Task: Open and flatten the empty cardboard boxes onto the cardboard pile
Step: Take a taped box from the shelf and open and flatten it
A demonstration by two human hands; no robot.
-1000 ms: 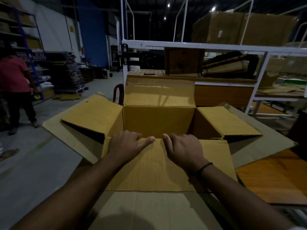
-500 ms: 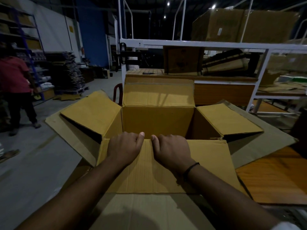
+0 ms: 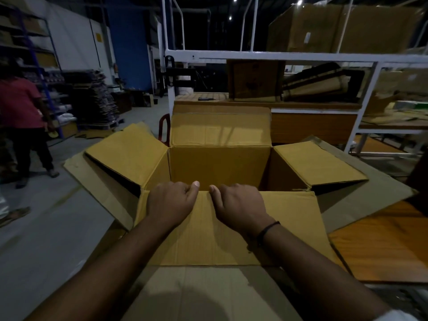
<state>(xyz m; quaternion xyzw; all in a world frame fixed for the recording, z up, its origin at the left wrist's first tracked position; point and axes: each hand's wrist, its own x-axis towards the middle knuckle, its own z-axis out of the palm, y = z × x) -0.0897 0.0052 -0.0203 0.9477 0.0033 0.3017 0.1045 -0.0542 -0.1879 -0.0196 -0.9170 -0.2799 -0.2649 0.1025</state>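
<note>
An open cardboard box stands upright in front of the person, resting on flattened cardboard sheets that lie over an orange-topped wooden table. All four top flaps are folded outward: the far flap stands tilted up, the left and right flaps slope down to the sides, and the near flap lies spread toward the person. The inside of the box shows only bare cardboard walls.

Both hands sit side by side on the fold line of the near flap. The left hand and the right hand each have their fingers curled over the edge into the box, fingertips hidden, with the thumbs on top pointing at each other and nearly meeting. A black band circles the right wrist.

Behind the box stands a white metal rack bearing more cartons. On the left, a person in a red shirt stands on the floor near a dark stack of flat cardboard.
</note>
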